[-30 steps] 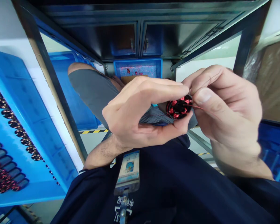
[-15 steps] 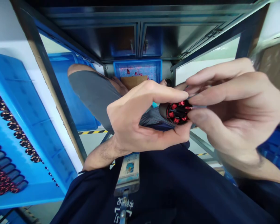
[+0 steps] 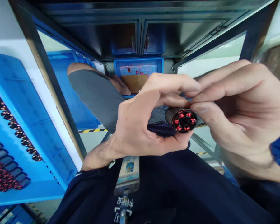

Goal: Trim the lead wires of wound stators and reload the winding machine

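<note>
My left hand (image 3: 142,124) grips a short black cylinder (image 3: 180,119) between its thumb and fingers, with the cylinder's end facing me. On that end face sit several red-wound coils around a dark centre, like a small motor stator. My right hand (image 3: 240,105) is at the same end, and its thumb and fingertips are bunched at the upper rim. Whether those fingertips pinch anything thin cannot be seen. The cylinder's far end is hidden behind my left hand.
A blue tray (image 3: 21,102) at left holds rows of similar coiled cylinders. Beyond my hands, a person's grey-sleeved arm (image 3: 95,96) reaches towards a blue bin (image 3: 138,67) with red bits and brown card, under a dark metal rack (image 3: 140,31).
The cylinder and my left hand have shifted slightly down and right. My right hand's fingertips have moved up to the rim, and the thin red wire seen earlier no longer shows.
</note>
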Demonstrator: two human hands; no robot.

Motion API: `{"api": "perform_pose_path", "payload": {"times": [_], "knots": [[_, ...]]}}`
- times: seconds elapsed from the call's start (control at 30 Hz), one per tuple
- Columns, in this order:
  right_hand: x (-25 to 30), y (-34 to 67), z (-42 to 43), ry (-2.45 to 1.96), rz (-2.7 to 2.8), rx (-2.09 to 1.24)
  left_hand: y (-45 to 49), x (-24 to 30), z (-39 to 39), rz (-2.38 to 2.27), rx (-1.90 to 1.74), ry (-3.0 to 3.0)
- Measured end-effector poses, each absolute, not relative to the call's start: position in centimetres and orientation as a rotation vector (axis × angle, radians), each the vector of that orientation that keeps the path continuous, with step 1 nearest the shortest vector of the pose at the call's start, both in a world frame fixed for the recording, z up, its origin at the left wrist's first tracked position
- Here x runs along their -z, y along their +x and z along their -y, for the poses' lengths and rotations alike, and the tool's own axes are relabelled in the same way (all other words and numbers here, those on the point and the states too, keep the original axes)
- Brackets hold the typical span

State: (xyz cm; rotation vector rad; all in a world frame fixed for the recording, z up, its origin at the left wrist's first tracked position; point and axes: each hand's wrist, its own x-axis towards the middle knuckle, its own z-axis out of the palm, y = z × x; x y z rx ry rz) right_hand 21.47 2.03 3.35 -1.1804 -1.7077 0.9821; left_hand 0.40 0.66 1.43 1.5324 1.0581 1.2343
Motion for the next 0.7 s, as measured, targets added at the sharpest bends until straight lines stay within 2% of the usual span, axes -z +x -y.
{"api": "perform_pose_path", "payload": {"times": [0.17,0.27,0.43,0.5,0.7], "knots": [[-3.1,20.6,-2.6,-1.139,1.646,-0.936,-0.9,0.5,-0.7,-1.076,-1.085,1.594],[-2.4,20.7,-2.0,-1.183,1.541,-1.007,-2.0,1.7,-0.7,-1.027,-1.123,1.661],[-0.9,20.9,-0.4,-1.087,1.187,-1.568,-3.3,1.8,-1.1,-0.966,-1.197,1.702],[-0.4,20.4,0.3,-1.076,1.09,-1.681,-3.3,1.2,-1.0,-1.053,-1.132,1.748],[0.1,18.4,1.2,-1.163,0.858,-1.566,-1.4,-0.7,0.2,-1.394,-1.097,1.848]]}}
